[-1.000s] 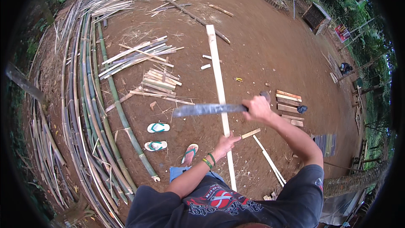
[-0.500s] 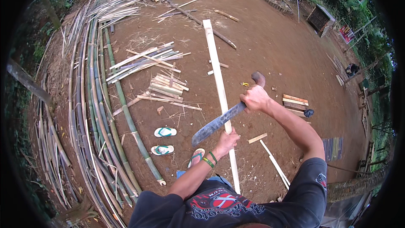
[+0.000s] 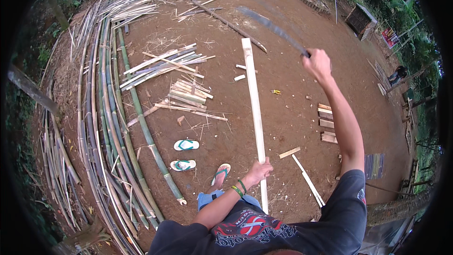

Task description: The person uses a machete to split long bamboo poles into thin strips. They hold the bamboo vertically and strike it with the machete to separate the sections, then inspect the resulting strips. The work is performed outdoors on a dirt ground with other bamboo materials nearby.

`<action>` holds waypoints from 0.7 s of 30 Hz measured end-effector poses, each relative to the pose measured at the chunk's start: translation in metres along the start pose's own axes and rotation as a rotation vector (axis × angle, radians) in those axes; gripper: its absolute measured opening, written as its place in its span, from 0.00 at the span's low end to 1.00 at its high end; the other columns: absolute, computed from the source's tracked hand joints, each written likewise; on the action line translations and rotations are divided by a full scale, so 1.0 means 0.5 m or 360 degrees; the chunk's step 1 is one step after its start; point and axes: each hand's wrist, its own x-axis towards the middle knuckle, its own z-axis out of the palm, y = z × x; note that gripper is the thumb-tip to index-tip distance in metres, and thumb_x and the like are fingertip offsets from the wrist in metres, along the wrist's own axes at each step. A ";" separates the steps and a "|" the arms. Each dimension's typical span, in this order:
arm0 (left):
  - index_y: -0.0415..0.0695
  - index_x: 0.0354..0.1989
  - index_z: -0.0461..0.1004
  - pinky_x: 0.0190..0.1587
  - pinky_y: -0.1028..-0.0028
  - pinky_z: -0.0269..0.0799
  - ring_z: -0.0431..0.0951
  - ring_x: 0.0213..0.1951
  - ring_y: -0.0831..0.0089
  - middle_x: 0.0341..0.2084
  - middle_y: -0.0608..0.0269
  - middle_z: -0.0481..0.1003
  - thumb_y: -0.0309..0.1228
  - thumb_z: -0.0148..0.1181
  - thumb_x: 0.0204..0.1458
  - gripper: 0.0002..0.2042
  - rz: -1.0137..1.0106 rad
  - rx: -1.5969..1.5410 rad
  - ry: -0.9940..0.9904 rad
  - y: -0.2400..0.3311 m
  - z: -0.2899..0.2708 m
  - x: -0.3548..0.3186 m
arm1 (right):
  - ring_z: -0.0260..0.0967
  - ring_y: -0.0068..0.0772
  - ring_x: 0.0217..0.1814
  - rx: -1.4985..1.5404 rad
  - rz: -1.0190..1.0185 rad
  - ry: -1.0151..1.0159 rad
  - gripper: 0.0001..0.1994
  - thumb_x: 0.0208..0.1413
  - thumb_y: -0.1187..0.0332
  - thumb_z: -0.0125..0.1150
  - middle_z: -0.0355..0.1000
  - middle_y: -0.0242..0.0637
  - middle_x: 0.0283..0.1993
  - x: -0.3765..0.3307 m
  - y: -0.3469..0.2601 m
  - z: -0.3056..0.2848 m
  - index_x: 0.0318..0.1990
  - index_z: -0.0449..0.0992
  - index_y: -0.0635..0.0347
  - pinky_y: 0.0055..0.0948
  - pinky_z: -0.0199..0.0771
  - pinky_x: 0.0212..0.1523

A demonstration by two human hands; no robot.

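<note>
My left hand (image 3: 258,171) is closed around the lower part of a long, pale wooden strip (image 3: 255,99), which stretches away from my body over the dirt. Raised to the right, my right hand (image 3: 319,67) grips a machete (image 3: 278,30). Its dark blade is smeared by motion and points up and left, apart from the strip's far end. The machete's handle is mostly hidden inside my fist.
Long bamboo poles (image 3: 106,113) lie along the left. Split strips (image 3: 165,66) and short wood pieces (image 3: 188,95) are piled nearer. A pair of sandals (image 3: 186,145), yellow-handled pliers (image 3: 276,92), stacked blocks (image 3: 326,123) and a T-shaped wooden piece (image 3: 290,152) lie on the ground.
My right hand has swung the machete up, right and away from the strip. The strip's far end has come lower and nearer, and my left hand has shifted slightly down.
</note>
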 end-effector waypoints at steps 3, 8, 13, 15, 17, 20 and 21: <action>0.49 0.20 0.58 0.20 0.77 0.60 0.64 0.16 0.81 0.14 0.72 0.63 0.18 0.58 0.49 0.15 -0.0005 -0.0011 -0.0010 0.027 -0.002 0.016 | 0.77 0.48 0.25 -0.0105 -0.0506 -0.0371 0.10 0.38 0.62 0.59 0.75 0.46 0.20 -0.158 -0.052 0.055 0.25 0.80 0.56 0.44 0.79 0.32; 0.49 0.20 0.58 0.21 0.77 0.60 0.63 0.16 0.82 0.14 0.72 0.62 0.18 0.57 0.50 0.15 -0.0010 0.0002 -0.0028 0.045 -0.001 0.023 | 0.75 0.46 0.20 -0.0092 -0.0949 -0.0928 0.11 0.40 0.57 0.63 0.73 0.43 0.17 -0.371 -0.090 0.123 0.24 0.77 0.55 0.44 0.75 0.23; 0.49 0.20 0.58 0.21 0.78 0.60 0.63 0.16 0.82 0.15 0.73 0.62 0.16 0.58 0.49 0.16 0.0028 0.0068 0.0014 0.041 -0.009 0.011 | 0.75 0.45 0.20 -0.0268 -0.1142 -0.0941 0.12 0.39 0.56 0.64 0.73 0.41 0.17 -0.303 -0.084 0.126 0.24 0.77 0.54 0.43 0.76 0.23; 0.49 0.20 0.58 0.21 0.78 0.59 0.62 0.16 0.82 0.15 0.73 0.61 0.16 0.58 0.48 0.16 0.0018 0.0006 -0.0038 0.037 -0.004 -0.003 | 0.75 0.43 0.20 -0.0260 -0.0934 -0.0646 0.09 0.38 0.58 0.62 0.73 0.42 0.16 -0.190 -0.068 0.127 0.20 0.79 0.52 0.42 0.78 0.25; 0.50 0.20 0.57 0.21 0.78 0.59 0.62 0.16 0.82 0.15 0.74 0.60 0.15 0.58 0.48 0.17 -0.0064 -0.0150 -0.0109 0.022 0.010 -0.019 | 0.77 0.47 0.24 -0.0280 -0.0529 -0.0387 0.11 0.41 0.60 0.59 0.75 0.47 0.21 -0.038 -0.059 0.085 0.23 0.81 0.56 0.43 0.79 0.29; 0.50 0.21 0.57 0.21 0.78 0.59 0.62 0.17 0.82 0.15 0.75 0.59 0.16 0.58 0.49 0.17 -0.0167 -0.0094 -0.0296 -0.038 0.025 -0.049 | 0.78 0.53 0.33 -0.0213 0.0123 -0.0005 0.16 0.47 0.58 0.56 0.77 0.55 0.28 0.132 0.004 -0.001 0.29 0.82 0.62 0.45 0.79 0.38; 0.50 0.21 0.58 0.21 0.78 0.59 0.62 0.17 0.82 0.15 0.75 0.59 0.17 0.59 0.50 0.17 -0.0192 -0.0069 -0.0303 -0.062 0.024 -0.062 | 0.78 0.53 0.35 -0.0176 0.0237 0.0073 0.17 0.48 0.57 0.56 0.77 0.56 0.29 0.145 0.004 -0.008 0.30 0.83 0.63 0.46 0.78 0.40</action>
